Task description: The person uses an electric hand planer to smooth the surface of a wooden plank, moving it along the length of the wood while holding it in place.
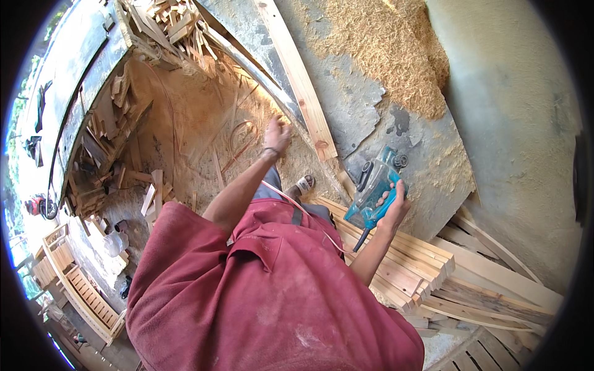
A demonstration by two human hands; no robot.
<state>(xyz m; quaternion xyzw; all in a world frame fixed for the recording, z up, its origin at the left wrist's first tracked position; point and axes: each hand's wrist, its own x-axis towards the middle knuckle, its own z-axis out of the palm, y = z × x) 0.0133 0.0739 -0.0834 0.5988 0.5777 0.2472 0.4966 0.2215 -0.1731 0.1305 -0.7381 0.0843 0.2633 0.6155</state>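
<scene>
In the head view, looking down past a maroon cloth shirt (pixel 297 290), the person's right hand (pixel 394 210) is closed around the handle of a teal handheld power planer (pixel 382 185) with a dark round knob at its far end. The planer is held right of centre, between a grey, dust-streaked flat work surface (pixel 442 170) on the right and a stack of pale square-edged wooden battens (pixel 396 269) on the near side. A dark cord sleeve leaves the tool's near end, and a thin pinkish cable (pixel 288 196) crosses the front of the shirt. The left hand (pixel 277 136), with a dark band (pixel 270 151) at its wrist, is stretched out farther and to the left, loosely half-open and empty, its fingers softly bent. It is nearest to a long pale wooden plank (pixel 300 86) lying along the work surface's left side. A heap of golden wood shavings (pixel 390 52) covers the far right part of that surface. Far left are jumbled wood offcuts (pixel 179 28); near left, a slatted wooden frame (pixel 90 297).
</scene>
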